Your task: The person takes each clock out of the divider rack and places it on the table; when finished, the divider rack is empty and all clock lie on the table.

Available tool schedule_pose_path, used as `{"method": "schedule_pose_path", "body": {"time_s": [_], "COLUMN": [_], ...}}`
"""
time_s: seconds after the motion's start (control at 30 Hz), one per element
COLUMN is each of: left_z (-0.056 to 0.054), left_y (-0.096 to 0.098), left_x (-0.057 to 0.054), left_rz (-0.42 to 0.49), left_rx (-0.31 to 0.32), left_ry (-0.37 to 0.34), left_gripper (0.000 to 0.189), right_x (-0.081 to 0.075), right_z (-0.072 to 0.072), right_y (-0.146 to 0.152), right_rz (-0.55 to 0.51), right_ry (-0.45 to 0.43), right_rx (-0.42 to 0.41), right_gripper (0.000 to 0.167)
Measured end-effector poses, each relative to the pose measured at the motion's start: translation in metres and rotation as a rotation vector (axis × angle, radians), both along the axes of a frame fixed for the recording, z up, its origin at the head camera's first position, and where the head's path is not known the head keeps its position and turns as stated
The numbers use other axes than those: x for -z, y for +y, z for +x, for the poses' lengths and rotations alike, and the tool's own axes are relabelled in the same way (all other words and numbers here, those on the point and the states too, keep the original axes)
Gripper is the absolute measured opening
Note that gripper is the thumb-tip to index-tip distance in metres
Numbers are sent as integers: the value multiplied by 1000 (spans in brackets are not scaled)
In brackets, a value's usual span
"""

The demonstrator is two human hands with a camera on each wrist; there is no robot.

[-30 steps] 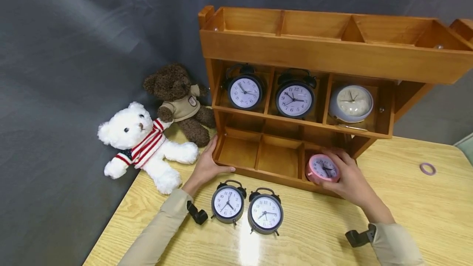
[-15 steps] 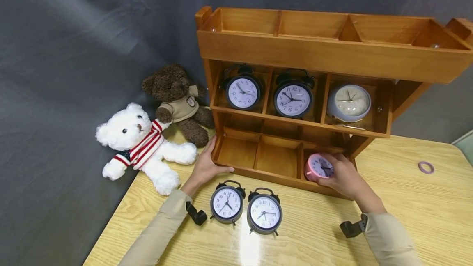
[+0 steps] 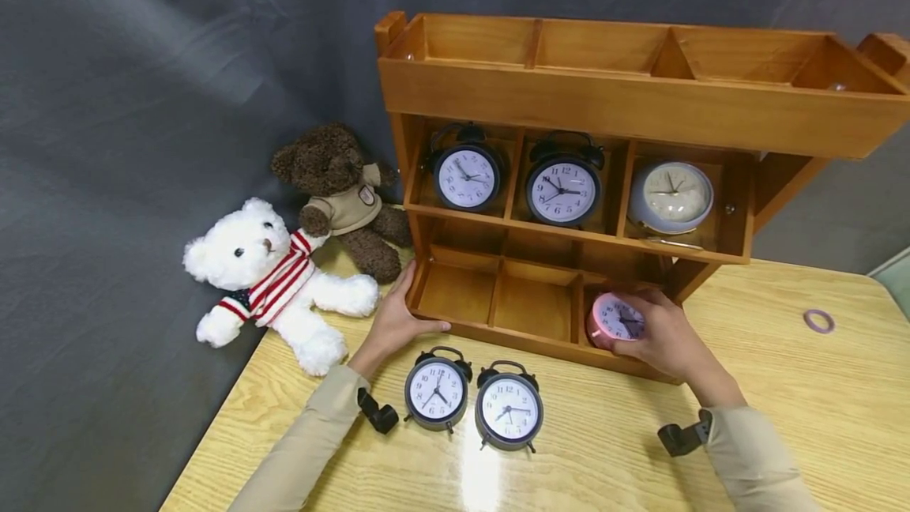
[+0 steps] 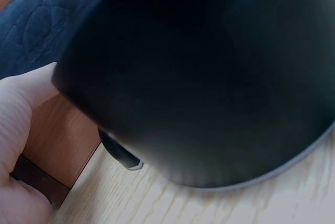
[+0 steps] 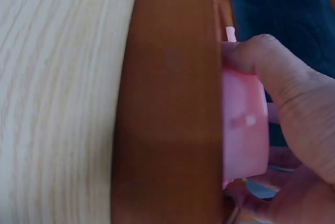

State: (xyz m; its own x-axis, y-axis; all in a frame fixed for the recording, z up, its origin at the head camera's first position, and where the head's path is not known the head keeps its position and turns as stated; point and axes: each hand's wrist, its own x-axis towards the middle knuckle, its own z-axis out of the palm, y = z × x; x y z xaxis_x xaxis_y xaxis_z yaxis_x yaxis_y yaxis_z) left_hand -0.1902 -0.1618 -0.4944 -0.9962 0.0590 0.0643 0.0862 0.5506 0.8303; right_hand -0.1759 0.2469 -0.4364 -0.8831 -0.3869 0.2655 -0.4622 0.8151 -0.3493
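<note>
My right hand (image 3: pixel 664 338) holds a small pink alarm clock (image 3: pixel 617 316) in the lower right compartment of a wooden shelf (image 3: pixel 604 109). Its dial faces up and outward. In the right wrist view, thumb and fingers span the pink body behind the front board (image 5: pixel 167 98). At the shelf's lower left corner rests my left hand (image 3: pixel 398 321), its fingers along the side and its thumb along the front board. Two black twin-bell alarm clocks, a left one (image 3: pixel 436 392) and a right one (image 3: pixel 508 411), stand before the shelf. A dark body (image 4: pixel 199 77) fills much of the left wrist view.
The middle tier holds two black alarm clocks (image 3: pixel 467 178) (image 3: pixel 563 191) and a pale round clock (image 3: pixel 675 196). A white teddy bear (image 3: pixel 284 275) and a brown one (image 3: pixel 348 204) sit at the left. A purple ring (image 3: pixel 819 321) lies at the right.
The pink clock has shifted slightly left and farther back in its compartment, my right hand moving with it. The left hand stays at the shelf corner.
</note>
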Motion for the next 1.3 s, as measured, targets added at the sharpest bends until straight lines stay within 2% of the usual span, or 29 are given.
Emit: {"method": "schedule_pose_path", "body": {"time_s": [0.33,0.53,0.7,1.0,1.3], "left_z": [1,1,0,0,1], "left_y": [1,0,1,1,1], "left_x": [-2,-2,-3,-2,-3], "left_rz": [5,3,-1,-9,-4], "left_rx": [3,4,5,5,4], "left_ry": [5,8,9,9,-2], "left_gripper": [127,127,128,128,128], "right_x": [-22,-37,-44,-40,-23], "right_z": [15,36,59,106,129], "right_y": [-1,-11,-20,-33,-40], "right_rz": [-72,-79,-91,-71,-63], "right_ry": [114,131,169,145,133], "right_rx": [41,24,8,33,52], "right_gripper": [75,83,82,83,89]}}
